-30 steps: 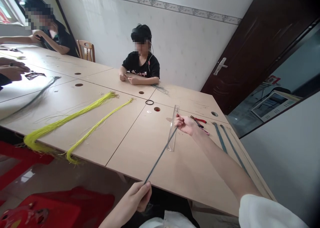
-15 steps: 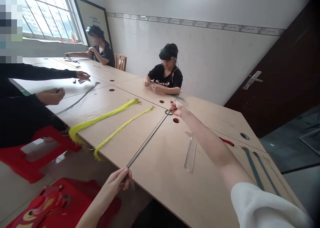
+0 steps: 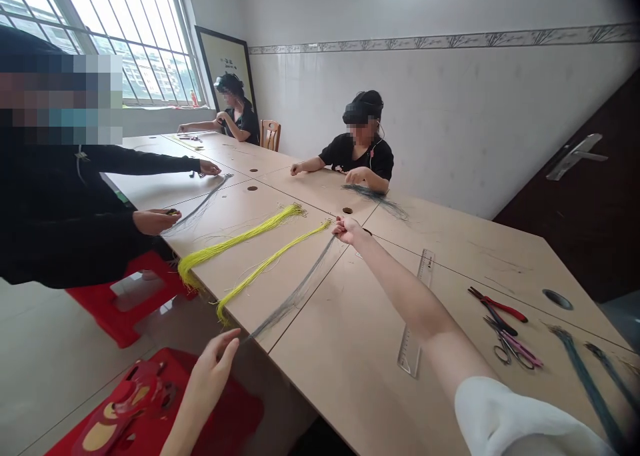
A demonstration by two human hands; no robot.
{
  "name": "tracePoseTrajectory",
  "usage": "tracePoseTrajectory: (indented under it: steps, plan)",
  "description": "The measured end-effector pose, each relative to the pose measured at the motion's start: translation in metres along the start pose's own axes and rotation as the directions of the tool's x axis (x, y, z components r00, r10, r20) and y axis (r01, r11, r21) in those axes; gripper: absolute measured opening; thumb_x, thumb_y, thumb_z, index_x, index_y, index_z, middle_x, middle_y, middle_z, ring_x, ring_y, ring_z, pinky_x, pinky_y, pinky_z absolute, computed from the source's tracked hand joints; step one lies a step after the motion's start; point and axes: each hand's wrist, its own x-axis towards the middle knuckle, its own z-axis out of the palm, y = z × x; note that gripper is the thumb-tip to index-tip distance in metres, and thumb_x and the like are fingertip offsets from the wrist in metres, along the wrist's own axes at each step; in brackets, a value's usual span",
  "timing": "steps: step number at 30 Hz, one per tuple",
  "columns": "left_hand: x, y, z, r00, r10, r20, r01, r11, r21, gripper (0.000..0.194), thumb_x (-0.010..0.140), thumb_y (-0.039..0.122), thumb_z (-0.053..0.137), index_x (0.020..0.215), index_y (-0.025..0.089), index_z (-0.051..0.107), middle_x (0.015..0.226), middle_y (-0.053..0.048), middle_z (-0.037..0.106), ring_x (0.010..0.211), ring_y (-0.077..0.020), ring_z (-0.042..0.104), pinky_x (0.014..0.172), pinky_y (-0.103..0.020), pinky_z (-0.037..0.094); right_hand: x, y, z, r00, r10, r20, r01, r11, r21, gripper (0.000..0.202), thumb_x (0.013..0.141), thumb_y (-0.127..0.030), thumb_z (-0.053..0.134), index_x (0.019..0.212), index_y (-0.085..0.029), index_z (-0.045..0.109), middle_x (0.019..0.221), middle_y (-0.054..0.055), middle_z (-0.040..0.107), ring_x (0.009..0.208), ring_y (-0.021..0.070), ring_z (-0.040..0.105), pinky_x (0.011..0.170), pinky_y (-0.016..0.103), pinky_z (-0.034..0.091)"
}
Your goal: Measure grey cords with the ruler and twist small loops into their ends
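Note:
A thin bundle of grey-blue threads (image 3: 295, 299) stretches diagonally over the near part of the table. At its far end, my right hand (image 3: 347, 230) is closed around the threads with the arm reached out. My left hand (image 3: 215, 363) is beyond the table's near edge with thumb and fingers apart. The bundle's lower end comes close to its fingertips; whether it touches them I cannot tell. Some strands fan loosely from the bundle. Left of it lie a thin yellow thread bundle (image 3: 273, 262) and a thicker yellow bundle (image 3: 240, 240).
Under my right forearm lies a clear ruler (image 3: 409, 353). To the right are red-handled pliers (image 3: 503, 307), pink-handled scissors (image 3: 513, 346) and blue-grey thread bundles (image 3: 583, 371). Co-workers sit around the table (image 3: 345, 349). A red stool (image 3: 165, 383) stands below my left hand.
My left hand has opened from its grip on the threads. The bundle has gone from taut to slack and spread out. The view has shifted right, revealing the scissors.

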Motion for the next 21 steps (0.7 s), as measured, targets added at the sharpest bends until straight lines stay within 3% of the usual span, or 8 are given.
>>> tracePoseTrajectory:
  steps: [2,3,7,9,12,16,21]
  plan:
    - [0.004,0.019,0.008,0.988,0.114,-0.105,-0.106,0.991,0.081,0.035,0.069,0.039,0.062,0.096,0.017,0.062,0.131,-0.015,0.045,0.129,-0.0375,0.027,0.108,-0.052,0.015,-0.002,0.002,0.008,1.000,0.010,0.028,-0.010,1.000,-0.007,0.024,0.092,-0.029,0.052,0.106,-0.011,0.055,0.093,0.004,0.059,0.071,0.0108,0.058,0.060,0.024,0.052]
    - [0.008,0.033,0.017,0.979,0.177,-0.104,-0.166,0.981,0.100,0.032,0.073,0.035,0.060,0.099,0.018,0.062,0.133,-0.013,0.043,0.131,-0.0346,0.026,0.110,-0.051,0.007,-0.003,0.004,0.013,0.999,0.015,0.041,-0.014,1.000,-0.013,0.023,0.092,-0.029,0.051,0.105,-0.011,0.055,0.090,0.004,0.059,0.069,0.0100,0.058,0.058,0.023,0.051]
    - [0.044,0.097,0.082,0.924,0.377,0.061,-0.379,0.925,0.037,0.041,0.081,0.030,0.062,0.119,0.015,0.052,0.129,-0.010,0.049,0.124,-0.0263,0.039,0.107,-0.049,0.023,-0.015,0.014,0.029,0.995,0.020,0.094,-0.016,0.999,-0.044,0.020,0.092,-0.029,0.051,0.100,-0.011,0.056,0.082,0.001,0.058,0.060,0.0070,0.054,0.050,0.018,0.048]
    - [0.070,0.122,0.117,0.915,0.392,0.091,-0.393,0.920,-0.016,0.043,0.084,0.029,0.061,0.122,0.014,0.049,0.131,-0.011,0.046,0.123,-0.0278,0.040,0.104,-0.051,0.029,-0.021,0.020,0.036,0.994,0.012,0.113,-0.005,0.998,-0.063,0.020,0.092,-0.029,0.051,0.100,-0.011,0.056,0.081,0.001,0.057,0.059,0.0066,0.054,0.050,0.018,0.047]
    - [0.098,0.140,0.152,0.896,0.371,0.244,-0.354,0.929,-0.112,0.030,0.087,0.029,0.059,0.111,0.013,0.055,0.112,-0.009,0.056,0.102,-0.0229,0.055,0.089,-0.044,0.046,-0.027,0.023,0.041,0.993,-0.015,0.121,0.026,0.996,-0.090,0.021,0.092,-0.029,0.051,0.101,-0.011,0.056,0.084,0.002,0.058,0.062,0.0075,0.055,0.052,0.019,0.048]
    - [0.102,0.129,0.157,0.837,0.316,0.447,-0.240,0.946,-0.219,0.025,0.091,0.034,0.051,0.097,0.011,0.057,0.082,-0.003,0.059,0.068,-0.0125,0.058,0.064,-0.029,0.051,-0.029,0.018,0.040,0.992,-0.065,0.112,0.078,0.990,-0.118,0.023,0.092,-0.030,0.052,0.105,-0.011,0.056,0.091,0.004,0.059,0.070,0.0104,0.058,0.059,0.024,0.052]
    - [0.090,0.102,0.128,0.813,0.235,0.533,-0.090,0.955,-0.283,0.032,0.094,0.040,0.045,0.087,0.011,0.055,0.064,0.003,0.048,0.046,-0.0058,0.042,0.043,-0.018,0.039,-0.024,0.009,0.033,0.988,-0.112,0.107,0.128,0.978,-0.166,0.025,0.091,-0.030,0.052,0.108,-0.012,0.055,0.097,0.006,0.059,0.077,0.0126,0.060,0.064,0.027,0.053]
